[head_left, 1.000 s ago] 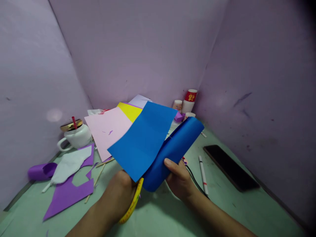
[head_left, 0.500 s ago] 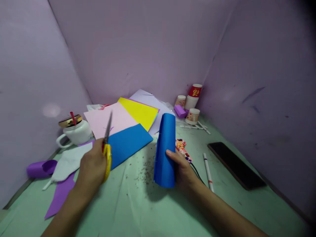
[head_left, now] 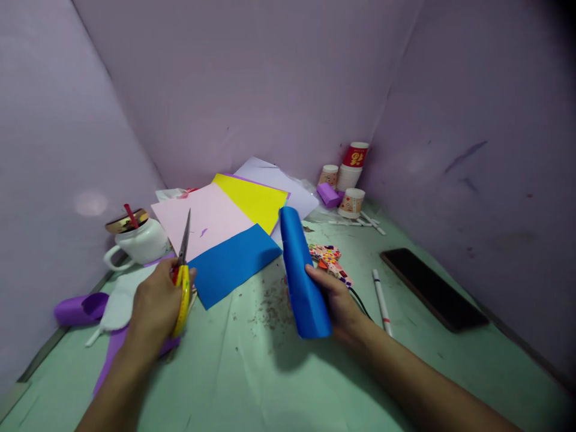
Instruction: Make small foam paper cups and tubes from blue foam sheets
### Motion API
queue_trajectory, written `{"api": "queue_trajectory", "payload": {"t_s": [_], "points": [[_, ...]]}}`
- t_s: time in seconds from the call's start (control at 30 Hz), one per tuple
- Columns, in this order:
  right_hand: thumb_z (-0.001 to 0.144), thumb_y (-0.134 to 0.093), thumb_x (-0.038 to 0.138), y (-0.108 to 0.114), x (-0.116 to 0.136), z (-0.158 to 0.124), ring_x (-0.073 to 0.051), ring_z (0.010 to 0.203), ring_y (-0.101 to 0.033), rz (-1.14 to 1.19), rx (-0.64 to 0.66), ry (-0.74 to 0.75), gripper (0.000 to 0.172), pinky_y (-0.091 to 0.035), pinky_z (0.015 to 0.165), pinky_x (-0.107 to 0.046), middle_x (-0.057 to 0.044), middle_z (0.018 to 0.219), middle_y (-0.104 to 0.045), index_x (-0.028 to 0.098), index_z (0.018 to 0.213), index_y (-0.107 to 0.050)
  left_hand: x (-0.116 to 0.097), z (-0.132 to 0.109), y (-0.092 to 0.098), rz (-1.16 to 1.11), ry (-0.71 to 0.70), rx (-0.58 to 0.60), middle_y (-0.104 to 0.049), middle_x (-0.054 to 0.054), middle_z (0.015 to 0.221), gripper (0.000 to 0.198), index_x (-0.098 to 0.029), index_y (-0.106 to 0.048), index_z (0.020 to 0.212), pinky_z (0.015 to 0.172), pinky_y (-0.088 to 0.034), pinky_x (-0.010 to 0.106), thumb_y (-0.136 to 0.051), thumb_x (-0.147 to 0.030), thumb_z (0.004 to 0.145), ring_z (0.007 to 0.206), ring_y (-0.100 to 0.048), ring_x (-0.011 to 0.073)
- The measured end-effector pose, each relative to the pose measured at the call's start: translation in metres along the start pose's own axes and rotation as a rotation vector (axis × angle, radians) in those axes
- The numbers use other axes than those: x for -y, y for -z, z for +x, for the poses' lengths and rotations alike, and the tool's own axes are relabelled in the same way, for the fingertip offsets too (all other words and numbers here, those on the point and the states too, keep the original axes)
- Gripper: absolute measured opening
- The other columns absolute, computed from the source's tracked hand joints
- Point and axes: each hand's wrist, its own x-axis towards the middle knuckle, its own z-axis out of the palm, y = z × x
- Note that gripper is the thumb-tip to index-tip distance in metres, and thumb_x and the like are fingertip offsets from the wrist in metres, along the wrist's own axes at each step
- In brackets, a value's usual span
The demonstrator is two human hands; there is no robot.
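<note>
My left hand (head_left: 155,300) is closed round a pair of scissors (head_left: 182,294) with yellow and red handles; the blades point up and away, pressed together. In my right hand (head_left: 339,300) is a rolled sheet of blue paper (head_left: 303,276), held above the table with the thumb on its side. The roll tilts with its top toward the left. Behind the scissors a flat blue sheet (head_left: 238,264) lies partly over a pink sheet (head_left: 202,213), and a yellow sheet (head_left: 254,201) lies further back. Purple paper (head_left: 108,363) lies partly hidden under my left arm.
A white mug (head_left: 141,240) with a gold lid stands at left, by a purple paper roll (head_left: 78,311). Paper cups (head_left: 351,204) stand at the back right. A phone (head_left: 432,288) and a white pen (head_left: 381,300) lie at right, a patterned item (head_left: 330,258) behind my right hand.
The blue roll has tilted, its top moving left and its bottom right. My left hand has moved slightly left and down with the scissors. The camera view has shifted a little.
</note>
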Motion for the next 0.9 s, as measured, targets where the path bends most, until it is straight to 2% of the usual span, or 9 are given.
{"api": "queue_trajectory", "payload": {"t_s": [0.07,0.2,0.27,0.47,0.57,0.7,0.77,0.83,0.9], "points": [[0.075,-0.064,0.044,0.002,0.002,-0.002,-0.018,0.061,-0.067,0.013,0.173,-0.2,0.035,-0.054,0.054,-0.026,-0.009,0.075,-0.071,0.012,0.09,-0.066,-0.007,-0.005,-0.007,-0.173,-0.008,-0.026,-0.066,0.004,0.074,0.039,-0.02,-0.055,0.103,0.062,-0.048,0.03,-0.052,-0.052,0.08,0.071,-0.066,0.0226],[0.074,-0.062,0.046,0.005,0.005,-0.008,-0.017,0.062,-0.067,-0.041,0.53,-0.536,0.047,-0.052,0.048,-0.024,-0.013,0.091,-0.072,0.009,0.104,-0.065,-0.021,-0.019,-0.014,-0.791,-0.054,-0.039,-0.067,0.001,0.082,0.05,-0.024,-0.051,0.105,0.052,-0.052,0.027,-0.07,-0.05,0.067,0.062,-0.064,0.0176],[0.075,-0.062,0.043,0.005,0.006,-0.01,-0.016,0.063,-0.067,-0.033,0.585,-0.562,0.05,-0.052,0.048,-0.022,-0.013,0.097,-0.072,0.01,0.112,-0.063,-0.025,-0.024,-0.014,-0.895,-0.057,-0.008,-0.067,0.002,0.087,0.053,-0.023,-0.051,0.104,0.049,-0.051,0.025,-0.074,-0.047,0.062,0.063,-0.064,0.0165],[0.08,-0.057,0.052,0.004,0.013,-0.007,-0.017,0.057,-0.067,-0.114,0.621,-0.62,0.056,-0.048,0.042,-0.022,-0.02,0.104,-0.071,0.007,0.113,-0.063,-0.026,-0.022,-0.006,-0.878,0.07,0.078,-0.065,-0.001,0.074,0.055,-0.02,-0.06,0.098,0.042,-0.044,0.019,-0.08,-0.036,0.05,0.058,-0.059,0.0138],[0.08,-0.049,0.064,0.004,0.02,-0.002,-0.025,0.074,-0.07,-0.149,0.504,-0.443,0.063,-0.052,0.052,-0.03,-0.019,0.103,-0.071,0.01,0.11,-0.065,-0.023,-0.017,-0.008,-1.01,0.143,0.054,-0.06,-0.005,0.061,0.052,-0.019,-0.061,0.092,0.044,-0.044,0.018,-0.082,-0.031,0.046,0.052,-0.054,0.0101],[0.075,-0.053,0.068,0.005,0.03,0.0,-0.025,0.091,-0.064,-0.168,0.052,0.25,0.054,-0.05,0.077,-0.037,-0.01,0.094,-0.07,0.017,0.088,-0.068,-0.018,-0.011,-0.017,-1.17,0.225,0.022,-0.043,-0.013,0.044,0.053,-0.022,-0.052,0.091,0.038,-0.039,0.02,-0.08,-0.034,0.048,0.037,-0.041,0.008],[0.072,-0.062,0.062,0.006,0.033,0.0,-0.022,0.091,-0.061,-0.285,-0.091,0.545,0.046,-0.047,0.08,-0.034,-0.007,0.094,-0.068,0.019,0.09,-0.067,-0.016,-0.01,-0.02,-1.216,0.255,0.032,-0.042,-0.013,0.041,0.054,-0.022,-0.05,0.09,0.036,-0.037,0.02,-0.08,-0.033,0.047,0.035,-0.039,0.008],[0.067,-0.072,0.052,0.007,0.034,-0.001,-0.021,0.088,-0.06,-0.431,-0.15,0.715,0.047,-0.046,0.078,-0.033,-0.004,0.097,-0.066,0.022,0.103,-0.063,-0.015,-0.01,-0.023,-1.228,0.275,0.046,-0.044,-0.012,0.039,0.056,-0.022,-0.051,0.09,0.035,-0.036,0.02,-0.082,-0.034,0.046,0.034,-0.039,0.0082],[0.065,-0.077,0.044,0.008,0.034,-0.002,-0.019,0.083,-0.058,-0.552,-0.183,0.784,0.052,-0.046,0.072,-0.032,-0.003,0.098,-0.063,0.025,0.109,-0.059,-0.015,-0.011,-0.024,-1.222,0.288,0.056,-0.046,-0.011,0.039,0.059,-0.021,-0.053,0.092,0.033,-0.036,0.02,-0.084,-0.035,0.044,0.033,-0.04,0.0089]]}}
